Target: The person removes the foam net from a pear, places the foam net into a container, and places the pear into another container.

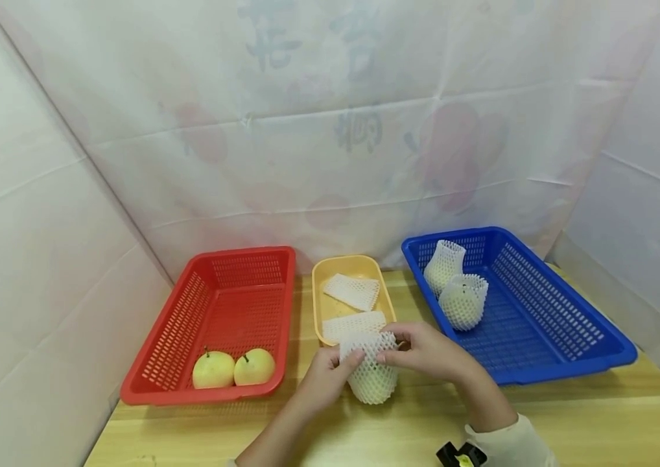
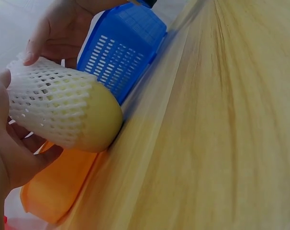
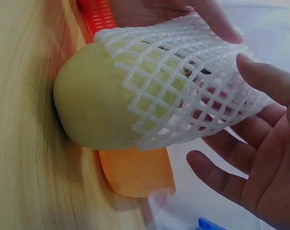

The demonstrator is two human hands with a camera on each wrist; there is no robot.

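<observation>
A yellow pear point(image 3: 92, 103) sits partly inside a white foam net sleeve point(image 1: 372, 383), its rounded bottom bare below the mesh in both wrist views. My left hand point(image 1: 325, 377) grips the sleeve's upper part from the left, thumb on the near side. From the other side my right hand point(image 1: 426, 350) pinches the sleeve's upper rim between thumb and fingers. Through the mesh the pear's dark stem shows in the right wrist view. The pear's bottom is right at the wooden tabletop point(image 2: 207, 120).
Two bare pears point(image 1: 233, 368) lie at the near end of a red basket point(image 1: 131, 389) on the left. Behind my hands, a small yellow tray point(image 1: 317, 298) holds flat foam sleeves point(image 1: 353, 292). A blue basket point(image 1: 616, 353) on the right holds two sleeved pears point(image 1: 463, 305).
</observation>
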